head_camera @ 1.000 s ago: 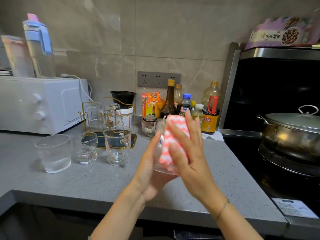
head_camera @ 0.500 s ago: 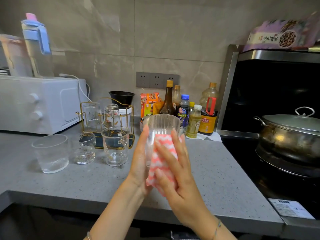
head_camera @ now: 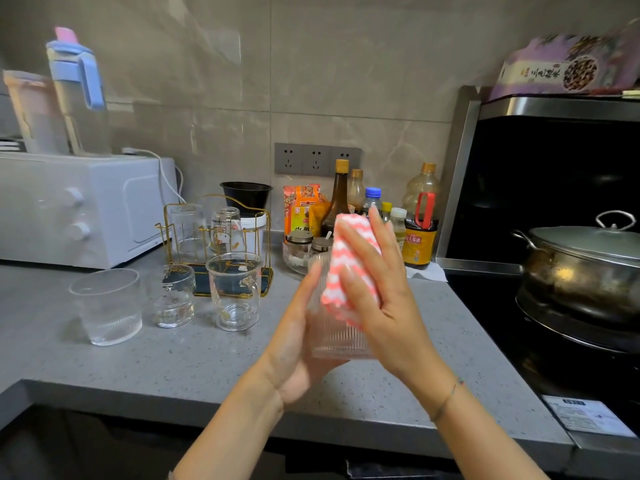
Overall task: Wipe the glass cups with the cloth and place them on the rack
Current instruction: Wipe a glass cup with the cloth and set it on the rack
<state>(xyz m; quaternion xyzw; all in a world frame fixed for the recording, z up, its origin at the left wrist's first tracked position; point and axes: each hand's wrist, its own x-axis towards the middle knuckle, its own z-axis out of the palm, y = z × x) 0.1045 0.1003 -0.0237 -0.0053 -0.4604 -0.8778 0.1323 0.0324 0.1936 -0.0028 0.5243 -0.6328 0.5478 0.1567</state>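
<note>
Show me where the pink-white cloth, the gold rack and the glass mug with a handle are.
pink-white cloth (head_camera: 336, 256): head view, on its left part, beside the fingers.
gold rack (head_camera: 204, 284): head view, on its dark base.
glass mug (head_camera: 233, 289): head view, on its front wall.

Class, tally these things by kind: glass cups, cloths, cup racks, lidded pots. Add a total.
Glass cups: 6
Cloth: 1
Rack: 1
Lidded pot: 1
Total: 9
</note>
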